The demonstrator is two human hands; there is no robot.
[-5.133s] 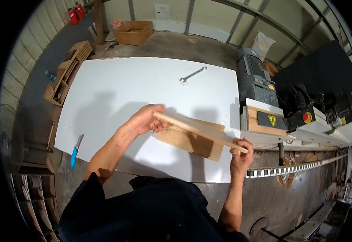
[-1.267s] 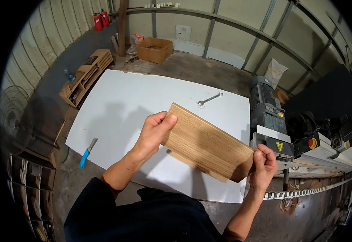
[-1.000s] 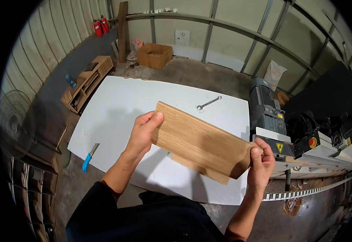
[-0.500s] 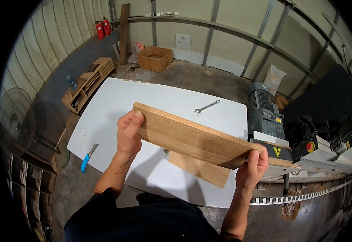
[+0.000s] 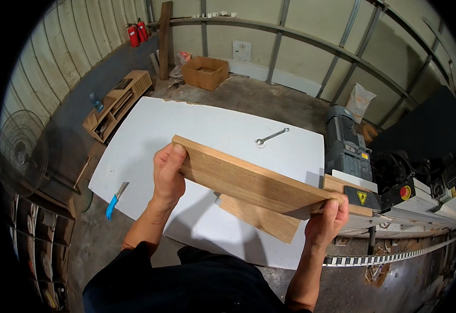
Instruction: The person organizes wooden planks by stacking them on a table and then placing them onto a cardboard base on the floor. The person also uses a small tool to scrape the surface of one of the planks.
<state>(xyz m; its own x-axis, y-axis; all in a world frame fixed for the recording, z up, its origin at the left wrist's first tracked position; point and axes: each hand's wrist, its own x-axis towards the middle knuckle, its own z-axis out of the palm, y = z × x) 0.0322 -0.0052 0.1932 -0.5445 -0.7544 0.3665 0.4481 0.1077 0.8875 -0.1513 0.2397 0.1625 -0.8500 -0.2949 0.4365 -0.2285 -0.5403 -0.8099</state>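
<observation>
The left hand [image 5: 169, 169] and right hand [image 5: 329, 221] each grasp one end of a rectangular light-brown wooden board [image 5: 243, 175], held tilted above a white flat-topped table [image 5: 202, 116]. Beneath it, a second tan wooden board [image 5: 262, 219] lies on the tabletop, partly hidden. A blue-handled bladed tool [image 5: 114, 203] overhangs the table's left edge. Beyond the held board lies a silver metal wrench [image 5: 273, 136]; farther off, an open brown cardboard box [image 5: 205, 78] stands on the floor.

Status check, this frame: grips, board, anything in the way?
Left grip and right grip holding wooden board by opposite ends. Board raised, tilted, above white table. Second board lying below, partly hidden; wrench beyond.
</observation>
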